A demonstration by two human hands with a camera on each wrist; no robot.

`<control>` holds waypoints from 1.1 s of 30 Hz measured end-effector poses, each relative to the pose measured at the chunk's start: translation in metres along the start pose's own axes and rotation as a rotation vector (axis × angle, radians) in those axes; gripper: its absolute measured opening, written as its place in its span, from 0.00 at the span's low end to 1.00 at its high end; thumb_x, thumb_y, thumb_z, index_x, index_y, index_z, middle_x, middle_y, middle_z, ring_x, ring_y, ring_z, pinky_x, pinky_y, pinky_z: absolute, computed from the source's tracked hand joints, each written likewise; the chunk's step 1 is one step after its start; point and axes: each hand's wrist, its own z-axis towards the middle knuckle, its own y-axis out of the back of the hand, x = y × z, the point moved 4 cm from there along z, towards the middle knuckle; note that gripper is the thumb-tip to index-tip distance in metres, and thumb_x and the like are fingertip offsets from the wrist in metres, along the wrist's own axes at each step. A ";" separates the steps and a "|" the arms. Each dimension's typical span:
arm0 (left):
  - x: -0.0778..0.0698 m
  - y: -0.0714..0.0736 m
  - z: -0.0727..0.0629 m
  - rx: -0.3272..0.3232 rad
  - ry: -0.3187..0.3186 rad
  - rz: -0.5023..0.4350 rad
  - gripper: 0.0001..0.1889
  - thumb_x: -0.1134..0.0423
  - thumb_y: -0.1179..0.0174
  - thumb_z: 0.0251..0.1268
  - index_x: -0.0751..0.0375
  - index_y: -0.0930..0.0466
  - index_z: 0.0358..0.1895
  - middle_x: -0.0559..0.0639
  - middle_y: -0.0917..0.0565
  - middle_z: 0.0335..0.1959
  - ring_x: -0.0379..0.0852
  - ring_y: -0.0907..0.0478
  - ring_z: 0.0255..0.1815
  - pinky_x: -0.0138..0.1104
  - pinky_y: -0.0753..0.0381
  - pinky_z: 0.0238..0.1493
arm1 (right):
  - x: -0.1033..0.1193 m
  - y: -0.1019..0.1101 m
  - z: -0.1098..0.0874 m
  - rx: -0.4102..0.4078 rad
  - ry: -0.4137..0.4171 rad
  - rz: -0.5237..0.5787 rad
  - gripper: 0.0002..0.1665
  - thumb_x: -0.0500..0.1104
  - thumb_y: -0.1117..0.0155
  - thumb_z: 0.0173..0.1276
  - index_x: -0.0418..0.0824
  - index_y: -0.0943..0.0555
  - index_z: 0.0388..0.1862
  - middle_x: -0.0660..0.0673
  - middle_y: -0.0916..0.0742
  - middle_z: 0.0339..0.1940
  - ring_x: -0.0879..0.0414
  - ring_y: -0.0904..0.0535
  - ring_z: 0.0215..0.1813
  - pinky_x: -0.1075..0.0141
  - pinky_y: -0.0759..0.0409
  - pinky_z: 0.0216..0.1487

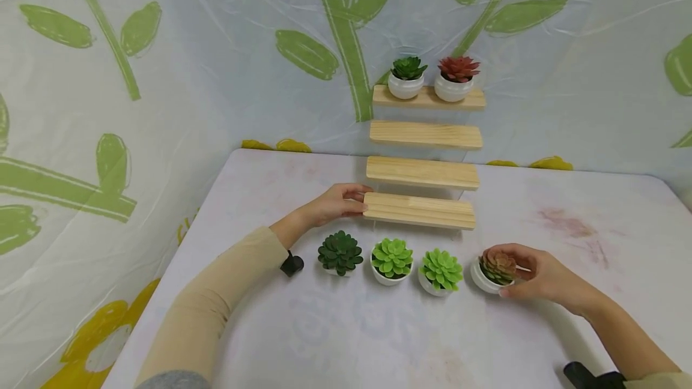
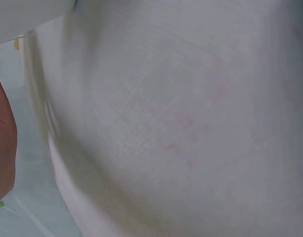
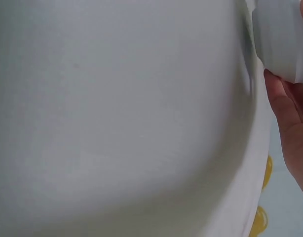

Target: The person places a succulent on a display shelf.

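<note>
My left hand (image 1: 336, 204) grips the left end of the lowest wooden board (image 1: 418, 211) of a four-tier display shelf, fingers and thumb at its edge. In the left wrist view only a side of that hand (image 2: 2, 143) shows. On the right, my right hand (image 1: 546, 275) holds a brownish-red succulent in a white pot (image 1: 485, 280), fingers around its far and near sides. The right wrist view shows this white pot (image 3: 281, 42) between the fingers. Left of it stand two light green potted succulents (image 1: 441, 269) (image 1: 392, 258) and a dark green one (image 1: 340, 253).
On the top board (image 1: 427, 98) sit a green succulent (image 1: 408, 69) and a red succulent (image 1: 458, 69), both in white pots. The two middle boards (image 1: 425, 135) (image 1: 422, 173) carry nothing. A floral-patterned sheet (image 1: 216, 65) hangs behind the white-covered table (image 1: 324, 341).
</note>
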 end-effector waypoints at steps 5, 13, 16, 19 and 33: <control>0.000 0.000 0.001 -0.005 0.009 -0.017 0.24 0.76 0.45 0.63 0.69 0.34 0.64 0.60 0.26 0.48 0.47 0.24 0.45 0.36 0.21 0.50 | 0.006 0.007 0.001 -0.025 0.001 -0.009 0.34 0.30 0.31 0.54 0.32 0.31 0.60 0.59 0.20 0.54 0.72 0.29 0.55 0.79 0.27 0.49; -0.002 -0.001 0.000 -0.002 0.010 -0.019 0.24 0.76 0.46 0.63 0.69 0.34 0.64 0.61 0.26 0.49 0.47 0.24 0.46 0.37 0.22 0.51 | 0.018 0.016 0.005 -0.034 0.020 -0.040 0.33 0.30 0.32 0.56 0.34 0.31 0.61 0.57 0.20 0.55 0.70 0.28 0.54 0.80 0.28 0.50; -0.001 -0.001 0.000 -0.010 0.021 -0.029 0.24 0.76 0.46 0.64 0.68 0.34 0.64 0.60 0.26 0.49 0.47 0.25 0.45 0.38 0.22 0.51 | 0.023 0.020 0.008 -0.060 0.011 -0.076 0.33 0.32 0.32 0.57 0.35 0.31 0.62 0.58 0.21 0.55 0.70 0.28 0.53 0.81 0.29 0.49; -0.001 -0.002 -0.001 -0.015 0.026 -0.036 0.24 0.76 0.46 0.64 0.68 0.34 0.64 0.60 0.26 0.49 0.47 0.25 0.45 0.38 0.21 0.50 | 0.028 0.027 0.011 -0.102 -0.003 -0.115 0.33 0.34 0.31 0.57 0.37 0.31 0.62 0.61 0.21 0.54 0.72 0.29 0.53 0.82 0.30 0.48; 0.002 -0.001 0.000 -0.017 0.032 -0.036 0.24 0.75 0.45 0.63 0.66 0.33 0.64 0.59 0.26 0.48 0.46 0.24 0.44 0.35 0.20 0.47 | 0.043 0.054 0.027 -0.235 -0.120 -0.153 0.31 0.39 0.34 0.62 0.45 0.33 0.64 0.69 0.25 0.50 0.77 0.33 0.50 0.81 0.29 0.41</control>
